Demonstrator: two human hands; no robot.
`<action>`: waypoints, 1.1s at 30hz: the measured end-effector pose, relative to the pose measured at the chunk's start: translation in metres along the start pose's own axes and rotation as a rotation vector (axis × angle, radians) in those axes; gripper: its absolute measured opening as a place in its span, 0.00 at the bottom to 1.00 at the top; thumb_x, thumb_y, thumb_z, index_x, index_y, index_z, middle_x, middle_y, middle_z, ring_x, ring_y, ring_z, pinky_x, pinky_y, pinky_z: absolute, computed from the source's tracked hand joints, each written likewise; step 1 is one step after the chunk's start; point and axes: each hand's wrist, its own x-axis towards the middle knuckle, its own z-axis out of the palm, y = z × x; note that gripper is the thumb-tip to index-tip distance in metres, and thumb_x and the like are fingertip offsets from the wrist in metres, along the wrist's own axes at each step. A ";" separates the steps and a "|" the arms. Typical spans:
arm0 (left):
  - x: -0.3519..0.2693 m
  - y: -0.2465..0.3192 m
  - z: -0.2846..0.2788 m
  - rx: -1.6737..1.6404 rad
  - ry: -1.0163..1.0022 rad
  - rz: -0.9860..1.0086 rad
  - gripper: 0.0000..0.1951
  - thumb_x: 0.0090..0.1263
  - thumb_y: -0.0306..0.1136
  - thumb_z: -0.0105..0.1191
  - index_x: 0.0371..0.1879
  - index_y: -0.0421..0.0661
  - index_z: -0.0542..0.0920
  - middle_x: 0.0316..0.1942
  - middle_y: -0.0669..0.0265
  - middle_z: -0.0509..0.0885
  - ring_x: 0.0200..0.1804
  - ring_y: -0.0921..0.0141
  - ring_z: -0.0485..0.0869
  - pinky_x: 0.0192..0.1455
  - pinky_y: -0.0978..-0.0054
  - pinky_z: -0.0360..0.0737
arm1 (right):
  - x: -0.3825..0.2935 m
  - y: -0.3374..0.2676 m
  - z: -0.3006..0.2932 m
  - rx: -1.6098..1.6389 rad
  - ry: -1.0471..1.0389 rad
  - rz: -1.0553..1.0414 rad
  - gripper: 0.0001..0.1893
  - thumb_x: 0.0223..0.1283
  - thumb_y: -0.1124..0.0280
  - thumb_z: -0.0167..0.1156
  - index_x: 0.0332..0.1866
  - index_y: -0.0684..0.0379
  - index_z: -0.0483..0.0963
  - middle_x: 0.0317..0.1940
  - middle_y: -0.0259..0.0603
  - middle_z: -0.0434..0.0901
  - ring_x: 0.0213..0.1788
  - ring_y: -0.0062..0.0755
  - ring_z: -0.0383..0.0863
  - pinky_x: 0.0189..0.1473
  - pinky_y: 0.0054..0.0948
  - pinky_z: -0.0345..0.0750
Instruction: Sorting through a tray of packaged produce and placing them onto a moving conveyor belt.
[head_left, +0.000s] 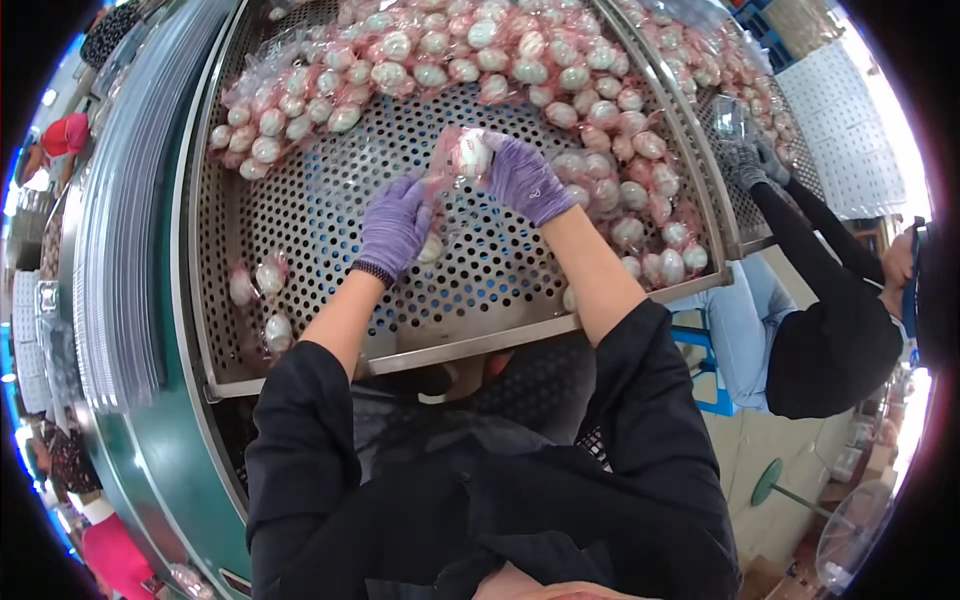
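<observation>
Both my hands wear purple knit gloves and are raised over a perforated metal tray (352, 195). My right hand (525, 176) grips a white egg (472, 153) in clear plastic wrap with red print. The fingers of my left hand (396, 225) pinch the wrap's lower left side. Another wrapped egg (430, 248) lies just right of my left hand, partly covered. Many wrapped eggs (390, 75) are heaped along the tray's far side and down its right side. A few more wrapped eggs (277, 332) rest near the left wall.
Stacked clear plastic trays (124, 247) stand on a green surface (161, 465) at left. To the right, a gloved co-worker (832, 337) reaches into a second perforated tray (720, 142) of wrapped eggs. The metal rim (480, 346) of my tray runs between me and the eggs.
</observation>
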 end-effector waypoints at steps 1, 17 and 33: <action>-0.002 0.000 -0.001 0.012 0.005 -0.007 0.15 0.62 0.37 0.46 0.45 0.45 0.74 0.49 0.56 0.74 0.51 0.58 0.72 0.54 0.63 0.69 | 0.002 -0.001 0.002 0.263 -0.045 0.180 0.16 0.59 0.59 0.52 0.49 0.55 0.71 0.38 0.31 0.77 0.37 0.20 0.76 0.33 0.19 0.74; -0.005 0.006 0.002 -0.036 0.024 -0.062 0.16 0.65 0.34 0.42 0.51 0.48 0.71 0.50 0.57 0.73 0.53 0.60 0.72 0.58 0.65 0.67 | 0.003 0.031 -0.014 -0.507 0.172 0.283 0.18 0.54 0.61 0.59 0.46 0.60 0.73 0.33 0.38 0.78 0.32 0.22 0.75 0.35 0.24 0.75; 0.006 0.007 -0.001 -0.123 0.028 -0.058 0.15 0.66 0.34 0.41 0.51 0.47 0.71 0.48 0.55 0.74 0.52 0.59 0.72 0.57 0.64 0.67 | -0.020 0.018 0.034 -1.548 -0.008 -0.359 0.14 0.46 0.66 0.58 0.39 0.58 0.71 0.34 0.48 0.76 0.39 0.44 0.77 0.42 0.36 0.75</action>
